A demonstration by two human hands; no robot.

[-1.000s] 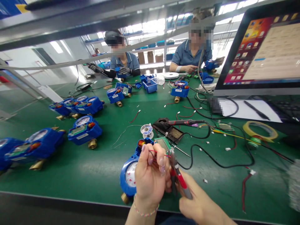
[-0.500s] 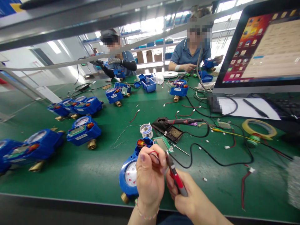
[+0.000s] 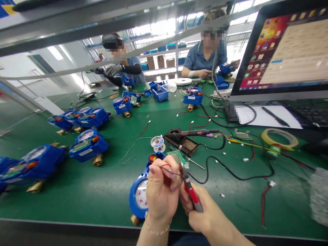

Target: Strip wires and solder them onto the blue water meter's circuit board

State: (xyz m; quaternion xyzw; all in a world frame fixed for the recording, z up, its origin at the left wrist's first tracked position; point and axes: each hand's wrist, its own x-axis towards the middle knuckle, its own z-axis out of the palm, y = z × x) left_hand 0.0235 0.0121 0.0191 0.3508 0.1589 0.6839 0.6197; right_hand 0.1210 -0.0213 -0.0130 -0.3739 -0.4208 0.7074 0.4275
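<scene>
A blue water meter [image 3: 137,196] with a white dial lies at the near edge of the green table [image 3: 102,191], a small green circuit board [image 3: 177,158] at its far end. My left hand [image 3: 161,196] is closed above it, pinching thin red and black wires [image 3: 166,167] that run from the meter. My right hand [image 3: 202,213] grips red-handled pliers [image 3: 191,192], whose tip sits at the wires beside my left fingers.
Several more blue meters [image 3: 87,145] lie to the left. A soldering iron on its stand [image 3: 189,138], a solder spool [image 3: 157,142], yellow tape [image 3: 282,136], loose wires and a monitor [image 3: 284,51] are ahead and right. Two people work across the table.
The pliers have swung from beside my left hand up to the wires my left fingers pinch. My right hand slid left and closer. The far-left person raised an arm.
</scene>
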